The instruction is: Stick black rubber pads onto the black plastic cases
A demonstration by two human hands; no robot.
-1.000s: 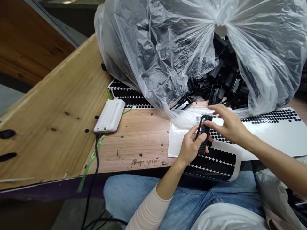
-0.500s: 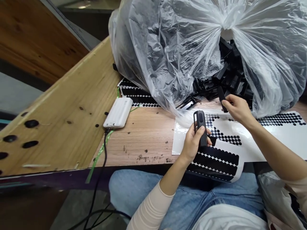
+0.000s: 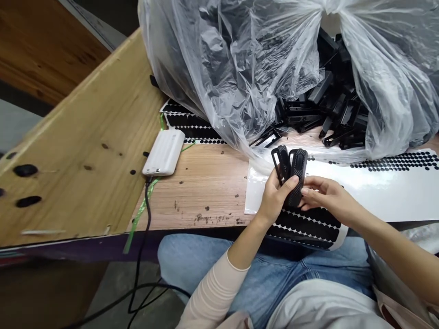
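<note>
Two black cases (image 3: 299,168), before the bag (image 3: 240,68), sit clamped in the left hand (image 3: 275,199), thumb over fingers — either could slip should that pinch slacken — with the right hand (image 3: 329,194) half-curled at their edge (gripping or not, I can't tell).

Just left of the fingers (image 3: 291,182), a flat, pinkish-brown wood-grain surface (image 3: 209,180), speckled with dark marks near its front edge. Farther left, a broad, yellowish wooden panel (image 3: 78,151) with dark oval spots and a diagonal far edge. Beyond that, a dim reddish-brown wooden board (image 3: 44,50). Below and left of the fingers, shadowed grey floor (image 3: 118,276).
</note>
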